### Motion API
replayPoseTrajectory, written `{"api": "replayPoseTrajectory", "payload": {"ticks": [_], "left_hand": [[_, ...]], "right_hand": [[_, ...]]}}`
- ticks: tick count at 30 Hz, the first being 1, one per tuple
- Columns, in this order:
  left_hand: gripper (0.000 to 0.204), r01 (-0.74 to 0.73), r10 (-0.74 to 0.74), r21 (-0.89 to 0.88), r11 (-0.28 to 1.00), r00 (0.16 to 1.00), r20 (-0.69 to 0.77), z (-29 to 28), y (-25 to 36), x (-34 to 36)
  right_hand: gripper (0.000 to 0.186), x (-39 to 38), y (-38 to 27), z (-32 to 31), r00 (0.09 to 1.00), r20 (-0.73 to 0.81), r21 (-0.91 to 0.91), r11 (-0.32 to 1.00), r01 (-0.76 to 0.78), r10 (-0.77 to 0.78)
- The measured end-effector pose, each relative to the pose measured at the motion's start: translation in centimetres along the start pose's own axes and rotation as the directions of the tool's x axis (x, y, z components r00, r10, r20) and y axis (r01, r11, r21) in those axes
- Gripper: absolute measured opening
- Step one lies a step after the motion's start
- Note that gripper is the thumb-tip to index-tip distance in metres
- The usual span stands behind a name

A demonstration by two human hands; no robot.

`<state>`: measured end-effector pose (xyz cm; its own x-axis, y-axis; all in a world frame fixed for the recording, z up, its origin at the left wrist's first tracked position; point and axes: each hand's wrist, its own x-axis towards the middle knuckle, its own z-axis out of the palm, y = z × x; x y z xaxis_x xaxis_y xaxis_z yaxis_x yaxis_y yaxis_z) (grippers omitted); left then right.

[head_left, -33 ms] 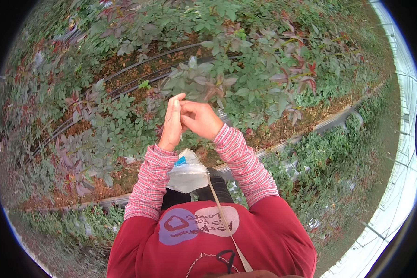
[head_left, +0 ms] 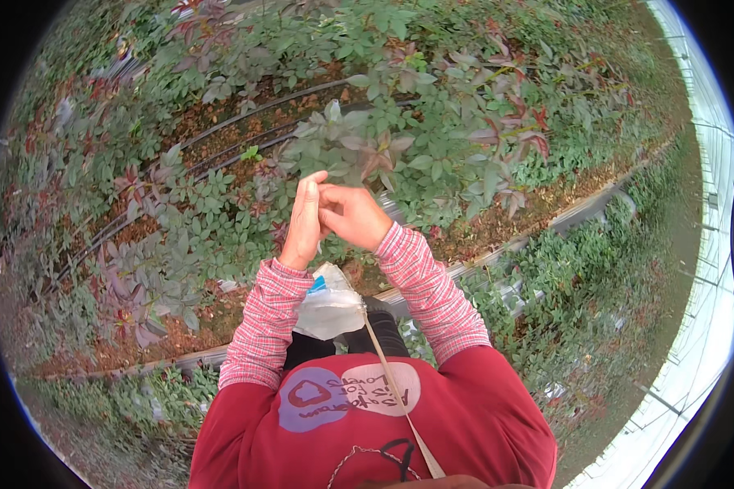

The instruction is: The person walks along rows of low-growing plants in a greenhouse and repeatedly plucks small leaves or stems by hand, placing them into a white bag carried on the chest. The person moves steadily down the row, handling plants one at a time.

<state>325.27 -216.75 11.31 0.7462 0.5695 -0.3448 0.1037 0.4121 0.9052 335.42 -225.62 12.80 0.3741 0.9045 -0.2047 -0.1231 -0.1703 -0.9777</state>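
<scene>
No appreciable change, hence no visible advance: left hand (head_left: 303,226) extended flat, right hand (head_left: 354,216) half-curled against it, any held item indeterminable, leafy plants (head_left: 377,155) on the far side, white bag (head_left: 330,314) nearer.

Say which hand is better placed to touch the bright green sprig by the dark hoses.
Probably the left hand: it is nearer the bright green sprig; the right hand is farther right.
</scene>
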Motion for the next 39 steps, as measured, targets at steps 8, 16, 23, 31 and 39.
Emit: {"api": "replayPoseTrajectory", "payload": {"ticks": [8,16,23,31,39], "left_hand": [[0.054,0.338,-0.267,-0.201,0.92,0.912,0.311,3.9,1.6,-2.0],[0.038,0.289,-0.143,-0.193,0.938,0.826,0.545,11.2,2.8,-4.2],[0.04,0.505,-0.317,-0.048,0.862,0.61,0.726,15.3,2.6,-7.5],[0.044,0.422,-0.379,0.093,0.902,0.67,0.638,22.4,-0.5,-8.5],[0.044,0.547,-0.458,0.069,0.834,0.618,0.639,33.8,-3.2,-7.9]], "right_hand": [[0.013,-7.6,-4.7,-2.0,0.979,-0.143,0.005,0.989,-0.147,0.146],[0.01,-15.3,-11.2,-1.1,0.803,-0.473,-0.607,0.794,0.001,-0.363],[0.012,-21.6,-9.2,-3.4,0.779,-0.573,-0.478,0.876,-0.066,-0.254],[0.009,-25.6,-5.7,-9.7,0.797,-0.596,-0.177,0.984,-0.016,-0.094],[0.003,-30.7,-4.2,-19.6,0.727,-0.659,-0.223,0.973,0.057,-0.194]]}}
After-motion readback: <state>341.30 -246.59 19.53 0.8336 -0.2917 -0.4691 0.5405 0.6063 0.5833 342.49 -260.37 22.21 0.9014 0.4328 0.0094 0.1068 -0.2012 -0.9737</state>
